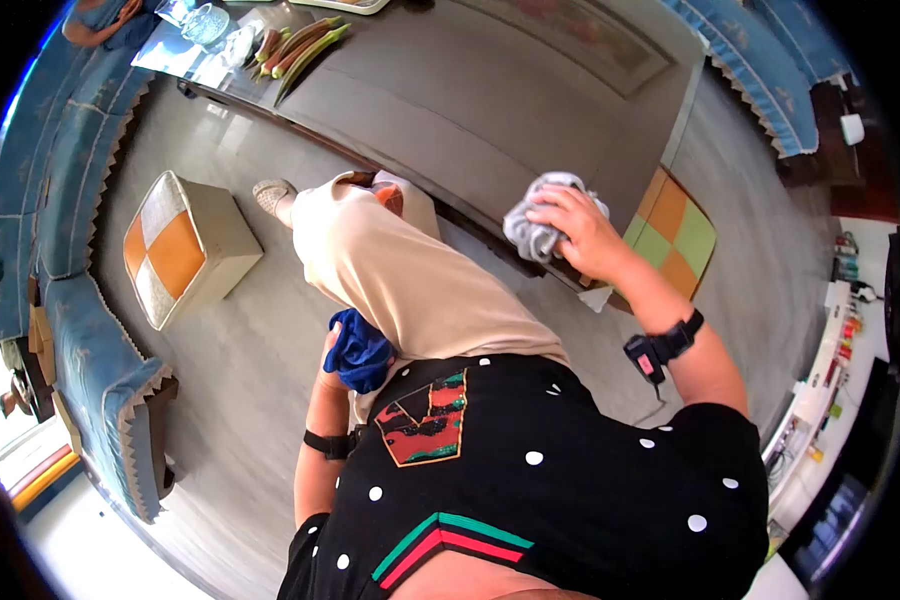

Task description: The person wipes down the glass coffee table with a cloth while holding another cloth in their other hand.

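Note:
A crumpled grey cloth [540,232] is bunched under my right hand [582,228], whose fingers are wrapped over it at the near edge of the dark coffee table [440,110]. Down by my hip, my left hand [332,362] is closed round a bunched blue cloth [360,352]. That cloth hides most of the left fingers. I cannot tell whether the grey cloth presses on the tabletop or hangs just above it.
Long dark-green vegetables [305,52] and a glass bowl [206,24] are at the table's far left. A checkered stool [185,250] stands on the floor at left, another stool [682,225] beside the table at right. Blue sofas [70,180] line the sides.

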The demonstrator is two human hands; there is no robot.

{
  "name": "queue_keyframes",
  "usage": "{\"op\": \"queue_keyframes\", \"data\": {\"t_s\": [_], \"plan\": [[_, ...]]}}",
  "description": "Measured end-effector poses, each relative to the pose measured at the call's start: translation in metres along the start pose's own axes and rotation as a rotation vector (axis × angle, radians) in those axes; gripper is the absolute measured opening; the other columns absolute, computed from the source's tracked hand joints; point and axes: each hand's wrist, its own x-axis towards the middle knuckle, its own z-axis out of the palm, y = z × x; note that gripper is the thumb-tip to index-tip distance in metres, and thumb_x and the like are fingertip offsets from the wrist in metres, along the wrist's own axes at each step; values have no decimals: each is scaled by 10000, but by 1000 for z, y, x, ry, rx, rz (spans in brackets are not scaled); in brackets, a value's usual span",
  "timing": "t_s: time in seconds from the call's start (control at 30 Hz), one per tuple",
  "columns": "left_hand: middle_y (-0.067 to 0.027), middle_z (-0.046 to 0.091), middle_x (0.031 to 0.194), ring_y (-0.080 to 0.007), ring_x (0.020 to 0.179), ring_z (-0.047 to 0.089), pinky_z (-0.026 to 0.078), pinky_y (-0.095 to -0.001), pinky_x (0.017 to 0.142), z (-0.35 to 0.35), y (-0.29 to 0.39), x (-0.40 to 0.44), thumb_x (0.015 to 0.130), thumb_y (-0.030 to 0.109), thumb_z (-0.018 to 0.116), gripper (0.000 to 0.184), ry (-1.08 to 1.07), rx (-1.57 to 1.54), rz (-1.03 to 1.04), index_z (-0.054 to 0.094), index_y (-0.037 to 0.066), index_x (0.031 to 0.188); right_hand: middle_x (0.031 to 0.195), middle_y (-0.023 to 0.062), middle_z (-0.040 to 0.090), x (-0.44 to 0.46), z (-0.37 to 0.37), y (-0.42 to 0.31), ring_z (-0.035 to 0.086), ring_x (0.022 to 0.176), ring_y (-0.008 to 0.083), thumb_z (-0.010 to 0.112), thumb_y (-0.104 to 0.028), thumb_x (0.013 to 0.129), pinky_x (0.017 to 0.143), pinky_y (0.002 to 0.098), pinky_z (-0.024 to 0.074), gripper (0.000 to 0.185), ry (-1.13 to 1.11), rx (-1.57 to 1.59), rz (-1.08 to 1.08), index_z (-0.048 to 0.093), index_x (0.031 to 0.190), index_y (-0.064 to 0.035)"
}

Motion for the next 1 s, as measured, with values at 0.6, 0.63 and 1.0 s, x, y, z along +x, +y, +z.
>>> {"op": "queue_keyframes", "data": {"t_s": [0.6, 0.63, 1.0], "plan": [[-212, 614, 1106, -396, 864, 644, 552, -493, 752, 9, -6, -6, 870, 614, 385, 715, -24, 87, 85, 439, 65, 1325, 1237, 82, 567, 258, 48, 78, 492, 1188, 281, 648, -201, 737, 1029, 398, 368, 373, 262, -226, -18, 642, 1109, -166], [-203, 607, 1128, -396, 867, 642, 551, -494, 739, 5, -6, -6, 873, 608, 372, 699, -26, 78, 85, 438, 82, 1330, 1236, 88, 567, 242, 48, 68, 488, 1192, 285, 648, -167, 727, 1028, 405, 367, 379, 247, -181, -69, 642, 1106, -163], [-227, 616, 1086, -401, 833, 649, 556, -500, 742, 20, -3, -4, 868, 606, 405, 728, 18, 40, 78, 433, 37, 1321, 1269, 98, 541, -10, 3, 19, 470, 1223, 297, 690, -17, 674, 1038, 405, 371, 474, 148, -15, -23, 624, 1128, -135]]}}
